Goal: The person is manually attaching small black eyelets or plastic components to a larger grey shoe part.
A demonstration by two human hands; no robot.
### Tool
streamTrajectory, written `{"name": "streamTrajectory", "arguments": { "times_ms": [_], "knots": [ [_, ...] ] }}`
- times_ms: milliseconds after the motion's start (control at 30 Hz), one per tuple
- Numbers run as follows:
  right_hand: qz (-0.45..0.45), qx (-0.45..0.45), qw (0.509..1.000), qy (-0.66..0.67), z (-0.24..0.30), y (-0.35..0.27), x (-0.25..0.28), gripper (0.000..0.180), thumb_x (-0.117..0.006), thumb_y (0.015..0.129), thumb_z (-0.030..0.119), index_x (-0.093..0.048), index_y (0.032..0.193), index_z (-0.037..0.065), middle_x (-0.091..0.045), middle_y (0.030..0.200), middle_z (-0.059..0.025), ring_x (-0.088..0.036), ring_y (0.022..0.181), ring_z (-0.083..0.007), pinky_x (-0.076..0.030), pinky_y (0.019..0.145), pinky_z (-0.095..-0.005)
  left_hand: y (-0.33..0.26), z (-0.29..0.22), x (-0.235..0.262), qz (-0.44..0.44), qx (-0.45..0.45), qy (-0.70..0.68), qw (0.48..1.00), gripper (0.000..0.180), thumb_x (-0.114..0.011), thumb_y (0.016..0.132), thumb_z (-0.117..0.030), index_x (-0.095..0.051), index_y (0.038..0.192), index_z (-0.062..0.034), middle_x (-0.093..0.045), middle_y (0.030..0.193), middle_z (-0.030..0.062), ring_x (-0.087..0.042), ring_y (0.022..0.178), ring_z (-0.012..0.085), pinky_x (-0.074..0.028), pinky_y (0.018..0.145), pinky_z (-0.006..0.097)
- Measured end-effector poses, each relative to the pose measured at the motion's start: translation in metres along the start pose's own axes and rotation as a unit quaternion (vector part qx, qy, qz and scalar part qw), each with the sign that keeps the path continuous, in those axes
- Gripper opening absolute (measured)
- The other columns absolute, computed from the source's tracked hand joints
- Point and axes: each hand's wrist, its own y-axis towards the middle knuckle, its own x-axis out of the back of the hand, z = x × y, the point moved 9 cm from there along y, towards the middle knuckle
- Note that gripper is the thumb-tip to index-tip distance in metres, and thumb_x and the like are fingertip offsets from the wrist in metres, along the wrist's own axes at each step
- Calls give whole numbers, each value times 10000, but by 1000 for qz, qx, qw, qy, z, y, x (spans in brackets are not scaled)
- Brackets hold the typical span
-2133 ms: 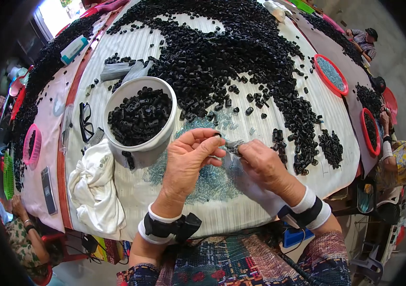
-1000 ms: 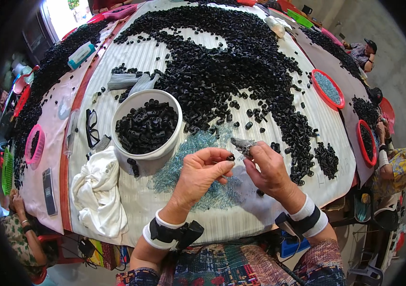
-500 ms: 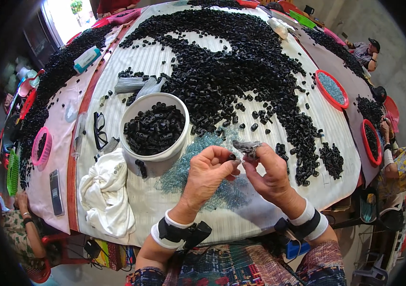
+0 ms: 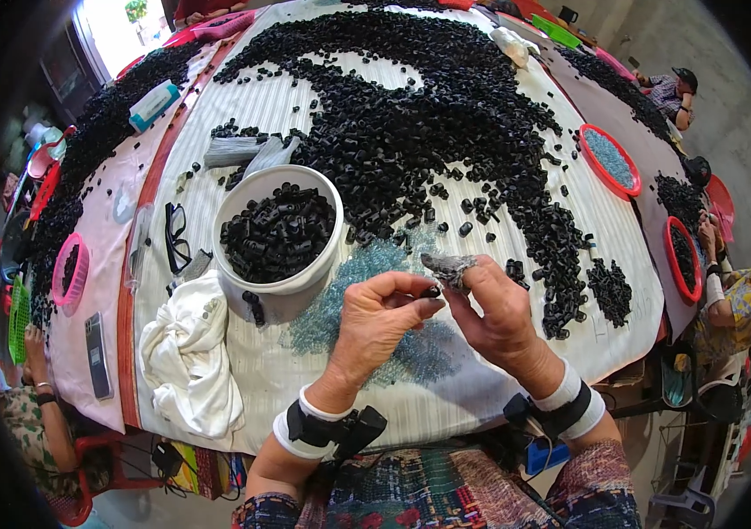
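My left hand (image 4: 373, 324) is closed in a pinch, with a small black plastic part at the tips of its thumb and index finger. Close beside it, my right hand (image 4: 500, 319) curls its fingers, and a ragged grey wrap or bundle (image 4: 451, 270) shows at its index finger. What its thumb and fingers hold is hidden. Under both hands spreads a pile of small clear bluish pieces (image 4: 340, 304). A white tub (image 4: 226, 269) full of black plastic parts (image 4: 280, 231) stands left of my hands. Beyond lies a large heap of loose black parts (image 4: 428, 132).
Left of the tub are black-framed glasses (image 4: 178, 236), a white cloth (image 4: 186, 361) and a phone (image 4: 98, 355). Bundles of grey strips (image 4: 232, 151) lie behind it. A red basket (image 4: 609, 163) of bluish pieces sits at right. Other people work around the table.
My two hands, fingertips together before, are now slightly apart, and the left has shifted a little left. The whole view has also shifted slightly.
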Motion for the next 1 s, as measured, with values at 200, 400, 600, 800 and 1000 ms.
{"name": "streamTrajectory", "arguments": {
  "times_ms": [200, 400, 600, 800, 1000],
  "knots": [
    [55, 31, 997, -40, 5, 0, -5, 225, -605, 706, -96, -543, 909, -23, -542, 861, -170, -575, 769, -330, -497, 620, -372, 2, 7, 3, -4, -20, 49, 999, 173, -730, 754, -6, -655, 908, 21, -653, 776, 37, -588, 655, 62, -488, 564, 191],
    [49, 35, 997, -43, 7, 0, -8, 241, -589, 697, -102, -543, 919, -25, -548, 860, -170, -580, 762, -325, -501, 621, -374, 1, 8, 5, -4, 4, 57, 998, 196, -733, 755, -18, -657, 928, 32, -650, 790, 42, -576, 664, 64, -471, 559, 198],
    [28, -9, 1000, -2, -2, -5, -3, 250, -596, 696, -117, -539, 921, -24, -547, 807, -157, -571, 679, -308, -486, 568, -365, 1, 9, -3, 14, 55, -37, 998, 166, -719, 755, -4, -641, 896, 38, -673, 814, 99, -644, 709, 135, -541, 584, 244],
    [-6, 50, 999, -18, 7, -5, 2, 266, -592, 666, -122, -562, 910, -19, -557, 798, -140, -571, 684, -303, -487, 584, -368, 1, 16, -5, 30, 69, -62, 995, 175, -710, 770, -31, -652, 925, 27, -672, 821, 86, -643, 729, 131, -535, 591, 246],
    [-8, 57, 998, -16, 6, -10, 9, 270, -584, 664, -115, -575, 914, -15, -565, 796, -128, -572, 707, -299, -488, 607, -350, 3, 20, -10, 60, 81, -50, 994, 179, -692, 798, -57, -659, 956, 20, -673, 824, 83, -652, 742, 139, -535, 594, 239]
  ]
}}
